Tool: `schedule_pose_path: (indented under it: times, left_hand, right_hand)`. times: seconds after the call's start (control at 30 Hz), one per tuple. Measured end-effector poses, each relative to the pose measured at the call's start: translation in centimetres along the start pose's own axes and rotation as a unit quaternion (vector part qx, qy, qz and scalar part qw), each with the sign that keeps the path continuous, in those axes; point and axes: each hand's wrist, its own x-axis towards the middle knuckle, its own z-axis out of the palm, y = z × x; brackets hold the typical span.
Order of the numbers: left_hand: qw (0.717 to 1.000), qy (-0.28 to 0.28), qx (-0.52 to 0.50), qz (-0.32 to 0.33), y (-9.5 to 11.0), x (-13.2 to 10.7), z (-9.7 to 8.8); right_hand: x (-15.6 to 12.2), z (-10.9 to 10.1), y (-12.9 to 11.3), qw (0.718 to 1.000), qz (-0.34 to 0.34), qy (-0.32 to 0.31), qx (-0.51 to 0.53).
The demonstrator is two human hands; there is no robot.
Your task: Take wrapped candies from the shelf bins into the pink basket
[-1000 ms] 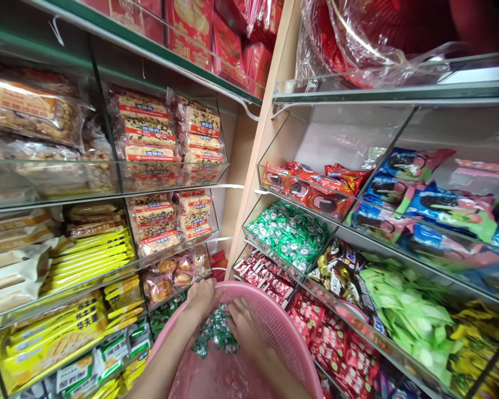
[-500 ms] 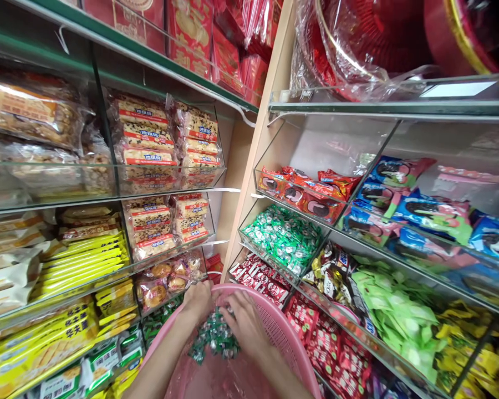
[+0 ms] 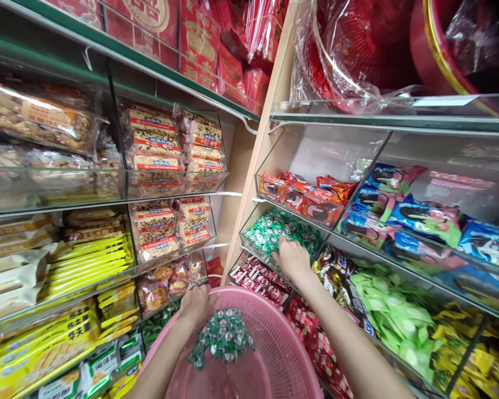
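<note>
My left hand (image 3: 195, 306) is closed over the far left rim of a pink plastic basket (image 3: 274, 318). Inside the basket lies a heap of green-wrapped candies (image 3: 222, 335). My right hand (image 3: 293, 259) reaches over the front edge of a shelf bin full of green-wrapped candies (image 3: 280, 224). Its thumb and forefinger show apart at the near side of the pile; the other fingers are partly hidden, and nothing shows in its grasp.
Below the green candies sits a bin of red-and-white wrapped sweets (image 3: 260, 280). To the right are light green packets (image 3: 393, 307) and yellow-wrapped sweets (image 3: 461, 338). Packaged rice bars (image 3: 156, 144) fill the left shelves. Clear dividers and a wooden post (image 3: 249, 183) separate the compartments.
My right hand has left the candies in the basket and moved up and right to the shelf bin of green candies. My left hand stays at the basket rim. The view shifted slightly.
</note>
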Motion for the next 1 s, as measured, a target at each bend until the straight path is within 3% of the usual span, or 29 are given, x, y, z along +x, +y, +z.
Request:
schedule_pose_path:
  times: [0.17, 0.43, 0.63, 0.73, 0.83, 0.9, 1.0]
  left_hand:
    - [1.000, -0.001, -0.007, 0.000, -0.1, -0.3, -0.2]
    - [1.000, -0.003, 0.005, 0.002, -0.5, -0.4, 0.2]
    - [1.000, 0.003, 0.006, 0.006, -0.4, -0.1, 0.3]
    - [1.000, -0.001, 0.003, 0.005, -0.3, -0.2, 0.1]
    - [1.000, -0.002, 0.000, -0.004, -0.2, -0.3, -0.1]
    - [1.000, 0.002, -0.006, -0.007, -0.3, -0.4, -0.1]
    - [1.000, 0.007, -0.010, -0.011, -0.6, -0.3, 0.2]
  right_hand:
    - [0.3, 0.2, 0.4, 1.000, 0.006, -0.024, -0.001]
    - [0.1, -3.5, 2.0, 0.995, -0.009, -0.091, 0.034]
    - [-2.2, -4.4, 1.0, 0.996, -0.052, -0.017, 0.074]
    - [-3.7, -2.6, -0.4, 0.974, -0.147, 0.001, 0.171]
    - [-5.2, 1.3, -2.5, 0.918, -0.277, -0.082, 0.273]
    - [-5.9, 4.6, -4.1, 0.896, -0.304, -0.144, 0.289]
    - [-6.6, 9.0, -6.2, 0.905, -0.285, -0.170, 0.267]
